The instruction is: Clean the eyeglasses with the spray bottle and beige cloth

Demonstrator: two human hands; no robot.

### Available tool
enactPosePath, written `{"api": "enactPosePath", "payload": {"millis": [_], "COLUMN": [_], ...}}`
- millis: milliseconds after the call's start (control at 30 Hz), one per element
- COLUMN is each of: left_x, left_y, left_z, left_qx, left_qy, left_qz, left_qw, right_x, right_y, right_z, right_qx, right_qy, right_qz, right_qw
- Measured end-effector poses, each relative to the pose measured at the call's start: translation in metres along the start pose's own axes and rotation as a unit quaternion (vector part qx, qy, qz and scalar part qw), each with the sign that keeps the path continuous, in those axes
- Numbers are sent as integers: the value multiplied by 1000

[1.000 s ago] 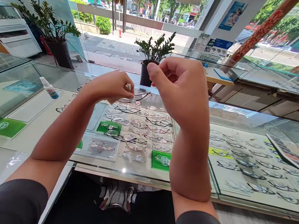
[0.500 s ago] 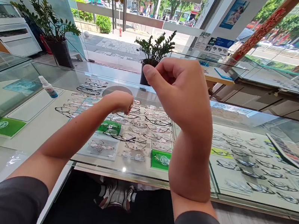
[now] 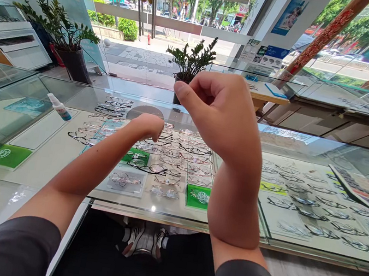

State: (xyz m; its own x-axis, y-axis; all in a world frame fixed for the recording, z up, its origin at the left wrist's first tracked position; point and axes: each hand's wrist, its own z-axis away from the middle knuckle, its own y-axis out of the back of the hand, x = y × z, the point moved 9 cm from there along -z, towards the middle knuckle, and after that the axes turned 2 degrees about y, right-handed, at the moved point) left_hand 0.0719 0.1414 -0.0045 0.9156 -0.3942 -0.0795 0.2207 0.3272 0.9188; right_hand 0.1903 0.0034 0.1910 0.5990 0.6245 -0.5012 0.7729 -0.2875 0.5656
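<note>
My left hand [image 3: 153, 127] hangs above the glass counter, bent down at the wrist. Its fingers are curled in, and nothing shows in them. Below and around it, several rows of eyeglasses [image 3: 167, 181] lie inside the display case. My right hand [image 3: 222, 111] is raised higher and closer to me, its wrist sharply bent. The fingers fold toward the palm while the thumb points left; I see nothing in the hand. Behind its thumb stands a potted plant [image 3: 192, 62]. Neither hand appears to touch the counter.
A spray bottle [image 3: 59, 107] rests on the counter [image 3: 173, 211] at left, near a green card [image 3: 6, 155]. More eyeglasses [image 3: 319, 231] and a booklet [image 3: 361, 190] are at right. A larger plant [image 3: 72, 64] stands at the far left, by the shop window.
My left wrist has turned slightly, and its fingers have shifted a little. My right hand has moved only a touch to the left. The counter and eyeglasses look the same.
</note>
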Motion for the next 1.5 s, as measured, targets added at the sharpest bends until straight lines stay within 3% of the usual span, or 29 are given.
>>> {"api": "enactPosePath", "payload": {"millis": [167,300,433,833,967,1100,1167,1333,1500], "left_x": [15,37,40,43,22,-14,-23,-28,-22], "left_y": [9,-13,-32,-27,-20,1,1,-18,-14], "left_z": [35,71,87,69,59,34,21,-1,3], "left_qx": [4,-39,-59,-10,-4,118,155,134,148], "left_qy": [-8,-57,-49,-69,-58,8,11,10,-2], "left_qz": [-8,-63,-97,-93,-55,-18,-1,23,12], "left_qw": [1000,996,992,993,997,993,988,991,989], "right_x": [0,-2,-5,-4,-6,-7,-7,-6,-3], "right_y": [1,2,2,0,2,3,3,2,0], "right_z": [0,0,0,1,1,2,2,2,2], "right_qx": [-1,3,0,-4,1,6,7,-2,-15], "right_qy": [-5,-5,2,-2,5,10,7,-6,-11], "right_qz": [-5,-14,-16,-8,-9,-8,-12,-15,-23], "right_qw": [1000,1000,1000,1000,1000,1000,1000,1000,1000]}}
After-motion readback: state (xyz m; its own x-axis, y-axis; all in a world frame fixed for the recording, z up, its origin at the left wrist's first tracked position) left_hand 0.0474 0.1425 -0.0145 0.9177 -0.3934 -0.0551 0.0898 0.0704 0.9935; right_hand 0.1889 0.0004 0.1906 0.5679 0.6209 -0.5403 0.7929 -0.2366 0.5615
